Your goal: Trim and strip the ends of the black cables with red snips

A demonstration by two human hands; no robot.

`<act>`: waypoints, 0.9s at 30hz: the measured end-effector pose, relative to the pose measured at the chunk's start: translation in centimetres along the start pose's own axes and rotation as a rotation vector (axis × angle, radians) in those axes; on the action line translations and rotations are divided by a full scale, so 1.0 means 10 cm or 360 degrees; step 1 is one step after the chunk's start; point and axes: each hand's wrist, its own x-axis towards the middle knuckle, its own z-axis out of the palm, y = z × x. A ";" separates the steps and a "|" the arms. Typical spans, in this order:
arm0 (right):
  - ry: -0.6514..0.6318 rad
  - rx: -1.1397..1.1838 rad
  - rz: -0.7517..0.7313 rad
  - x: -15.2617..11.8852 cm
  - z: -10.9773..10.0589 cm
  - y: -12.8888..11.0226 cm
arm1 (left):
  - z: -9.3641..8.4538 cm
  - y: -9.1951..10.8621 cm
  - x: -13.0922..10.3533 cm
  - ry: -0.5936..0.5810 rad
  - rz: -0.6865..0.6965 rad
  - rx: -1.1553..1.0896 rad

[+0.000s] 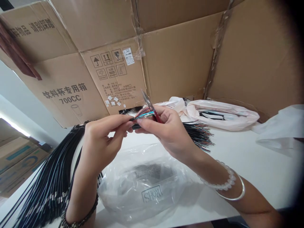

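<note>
My left hand is closed, pinching a thin black cable between thumb and fingertips. Fine coloured wires, some blue and some reddish, fan out of the cable's end towards my right hand. That hand pinches the wires between thumb and finger. It also holds red-handled scissors, their pointed metal blades sticking up and away from me. Below both hands lies a clear plastic bag marked RoHS, with dark bits inside. Behind my right hand, a bundle of black cables shows its coloured wire ends.
Many more black cables hang over the left side of the white table. At the back right lies an opened pinkish-white bag with cables in it. Cardboard boxes form a wall behind, one bearing small stickers.
</note>
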 end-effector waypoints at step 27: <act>0.0773 -0.1435 -0.1321 0.00 -0.33 -0.37 | -0.35 0.03 0.00 -0.0354 -0.0563 -0.0622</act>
